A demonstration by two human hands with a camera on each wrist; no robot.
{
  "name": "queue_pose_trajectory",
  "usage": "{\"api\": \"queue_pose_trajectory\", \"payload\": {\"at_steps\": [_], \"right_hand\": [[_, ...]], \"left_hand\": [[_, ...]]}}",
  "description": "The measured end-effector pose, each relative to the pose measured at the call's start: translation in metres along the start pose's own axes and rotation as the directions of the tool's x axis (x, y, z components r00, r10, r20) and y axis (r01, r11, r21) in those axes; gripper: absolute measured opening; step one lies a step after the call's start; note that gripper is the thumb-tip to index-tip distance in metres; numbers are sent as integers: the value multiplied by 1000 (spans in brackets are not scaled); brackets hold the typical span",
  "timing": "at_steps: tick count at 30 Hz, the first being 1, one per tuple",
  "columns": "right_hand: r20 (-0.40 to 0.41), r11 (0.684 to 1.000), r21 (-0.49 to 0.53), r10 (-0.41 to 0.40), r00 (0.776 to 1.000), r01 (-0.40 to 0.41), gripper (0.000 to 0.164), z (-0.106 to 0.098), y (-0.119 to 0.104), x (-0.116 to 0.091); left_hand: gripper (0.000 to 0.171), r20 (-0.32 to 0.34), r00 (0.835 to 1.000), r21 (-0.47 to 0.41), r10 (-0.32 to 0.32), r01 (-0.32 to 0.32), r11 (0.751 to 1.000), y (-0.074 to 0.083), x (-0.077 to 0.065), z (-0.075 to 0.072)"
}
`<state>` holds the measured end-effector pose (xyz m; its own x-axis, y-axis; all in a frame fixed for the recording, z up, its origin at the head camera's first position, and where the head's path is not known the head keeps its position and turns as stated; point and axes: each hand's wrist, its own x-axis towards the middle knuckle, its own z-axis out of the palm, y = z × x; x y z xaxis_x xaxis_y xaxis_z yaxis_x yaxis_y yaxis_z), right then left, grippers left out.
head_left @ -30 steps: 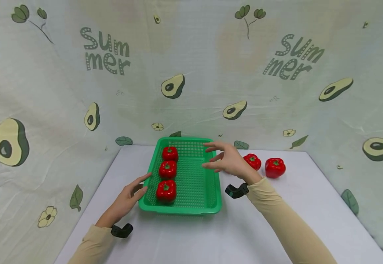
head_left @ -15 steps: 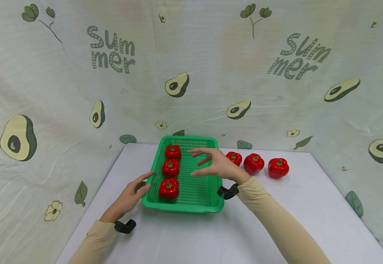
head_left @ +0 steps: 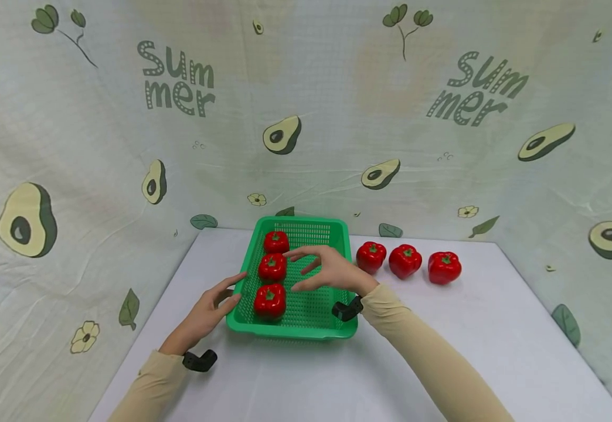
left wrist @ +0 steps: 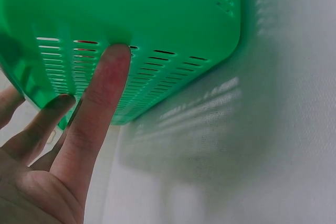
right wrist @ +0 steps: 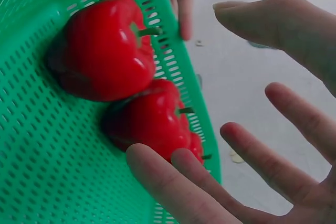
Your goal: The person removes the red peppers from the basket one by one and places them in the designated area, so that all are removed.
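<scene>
Your left hand [head_left: 200, 316], fingers loosely extended, touches the green basket [head_left: 291, 333] without gripping, so a bump could skid it. Three red peppers [head_left: 271, 269] line its left side; your right hand [head_left: 332, 271], spread and empty, could knock one if it dips. Most room's in the right half, but mind the right rim [head_left: 347, 243]: three outside peppers [head_left: 405, 262] sit just beyond.

White tbl [head_left: 295, 381], prob. cloth-covered, bears green basket [head_left: 291, 333] & 3 red peppers [head_left: 405, 262].
</scene>
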<state>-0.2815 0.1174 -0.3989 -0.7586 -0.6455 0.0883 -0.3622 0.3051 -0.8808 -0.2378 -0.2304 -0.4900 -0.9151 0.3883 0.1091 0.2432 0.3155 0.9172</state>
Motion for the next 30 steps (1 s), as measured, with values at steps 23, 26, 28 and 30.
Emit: {"api": "queue_pose_trajectory", "payload": {"at_steps": [23,26,28,30], "right_hand": [[117,999,28,26,993,-29,70,22,16,21],[138,997,48,53,989,-60,70,24,14,21],[150,995,59,74,986,-83,69,25,14,21],[156,993,67,90,984,-102,68,26,14,22]], "left_hand": [[58,-3,1000,13,-4,5,1000,-1,1,0],[57,0,1000,12,-2,2,1000,0,1,0],[57,1,1000,9,0,0,1000,0,1,0],[56,4,1000,10,2,-2,1000,1,1,0]]}}
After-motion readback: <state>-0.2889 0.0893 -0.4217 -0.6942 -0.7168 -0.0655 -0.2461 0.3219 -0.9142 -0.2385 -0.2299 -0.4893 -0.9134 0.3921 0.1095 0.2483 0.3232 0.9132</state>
